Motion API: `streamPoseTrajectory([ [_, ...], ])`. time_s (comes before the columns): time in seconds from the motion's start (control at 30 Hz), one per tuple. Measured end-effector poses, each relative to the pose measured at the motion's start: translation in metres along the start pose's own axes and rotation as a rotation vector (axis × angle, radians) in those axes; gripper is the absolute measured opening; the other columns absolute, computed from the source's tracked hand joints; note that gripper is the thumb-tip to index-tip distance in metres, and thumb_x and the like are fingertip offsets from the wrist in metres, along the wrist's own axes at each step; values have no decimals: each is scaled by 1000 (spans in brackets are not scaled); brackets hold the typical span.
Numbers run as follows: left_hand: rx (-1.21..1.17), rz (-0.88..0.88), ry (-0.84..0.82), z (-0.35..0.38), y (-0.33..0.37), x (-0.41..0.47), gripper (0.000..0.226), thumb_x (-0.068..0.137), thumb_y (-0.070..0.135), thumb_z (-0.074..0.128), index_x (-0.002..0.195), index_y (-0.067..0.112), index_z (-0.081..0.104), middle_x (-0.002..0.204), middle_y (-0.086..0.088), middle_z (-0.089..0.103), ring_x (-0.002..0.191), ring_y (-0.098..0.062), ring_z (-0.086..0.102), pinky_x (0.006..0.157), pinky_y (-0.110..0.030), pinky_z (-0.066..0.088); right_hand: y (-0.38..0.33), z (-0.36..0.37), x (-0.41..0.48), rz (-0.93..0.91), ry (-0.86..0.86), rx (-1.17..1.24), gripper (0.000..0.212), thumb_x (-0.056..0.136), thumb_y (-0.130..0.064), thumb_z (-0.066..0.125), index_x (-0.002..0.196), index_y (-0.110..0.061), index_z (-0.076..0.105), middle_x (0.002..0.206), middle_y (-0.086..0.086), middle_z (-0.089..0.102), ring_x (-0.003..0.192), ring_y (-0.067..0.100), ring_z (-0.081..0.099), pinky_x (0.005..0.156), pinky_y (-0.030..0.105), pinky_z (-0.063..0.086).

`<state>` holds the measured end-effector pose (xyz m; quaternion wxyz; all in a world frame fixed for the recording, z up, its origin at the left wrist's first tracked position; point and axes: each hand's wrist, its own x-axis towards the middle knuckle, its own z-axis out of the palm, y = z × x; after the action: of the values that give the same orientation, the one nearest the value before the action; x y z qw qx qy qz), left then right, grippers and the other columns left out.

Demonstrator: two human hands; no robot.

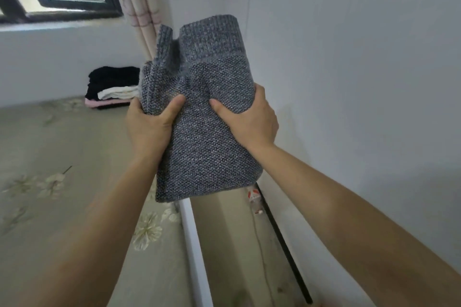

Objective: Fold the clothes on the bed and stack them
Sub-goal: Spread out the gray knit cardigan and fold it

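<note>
A folded grey knit sweater [204, 112] is held up in the air over the bed's right edge, its ribbed hem at the top. My left hand [147, 124] grips its left side, thumb pressed on the front. My right hand [252, 119] grips the right side the same way. A stack of folded clothes [112, 87], black on top with white and pink layers below, lies at the far end of the bed [62, 182] near the wall. The sweater hides the right end of that stack.
The bed has a pale green floral sheet and a white side rail [194, 244]. Right of it runs a narrow floor gap [244, 244] beside the white wall, with a small bottle and a black pipe. A window and curtain [139, 2] stand behind.
</note>
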<state>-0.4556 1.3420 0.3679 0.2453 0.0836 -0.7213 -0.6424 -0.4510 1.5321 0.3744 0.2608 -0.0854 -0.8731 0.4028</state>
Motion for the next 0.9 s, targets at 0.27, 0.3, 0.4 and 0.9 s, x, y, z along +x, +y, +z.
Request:
streamPoseTrajectory([
  [0.27, 37, -163, 181, 55, -46, 116, 75, 49, 75, 83, 107, 30, 66, 101, 15, 73, 89, 0, 70, 83, -36, 60, 8, 98, 135, -89, -145, 7, 100, 50, -101, 53, 127, -37, 46, 115, -14, 67, 98, 13, 67, 73, 26, 44],
  [0.3, 42, -173, 209, 58, -52, 129, 74, 50, 75, 83, 106, 31, 65, 101, 16, 73, 89, 1, 70, 83, -36, 60, 8, 113, 149, -106, -172, 15, 101, 50, -101, 53, 128, -37, 46, 115, -14, 67, 98, 13, 67, 73, 25, 44],
  [0.4, 68, -202, 306, 67, -76, 171, 72, 51, 76, 82, 105, 32, 65, 99, 17, 73, 88, 1, 70, 83, -36, 60, 10, 165, 190, -150, -257, 43, 100, 52, -101, 53, 129, -37, 45, 117, -13, 66, 99, 13, 66, 73, 26, 44],
  [0.9, 216, -407, 749, 90, -185, 436, 62, 55, 73, 82, 99, 35, 62, 92, 21, 69, 78, 7, 66, 64, -17, 52, -29, 493, 405, -326, -781, 145, 104, 52, -103, 49, 131, -36, 43, 121, -10, 62, 105, 14, 63, 82, 34, 53],
])
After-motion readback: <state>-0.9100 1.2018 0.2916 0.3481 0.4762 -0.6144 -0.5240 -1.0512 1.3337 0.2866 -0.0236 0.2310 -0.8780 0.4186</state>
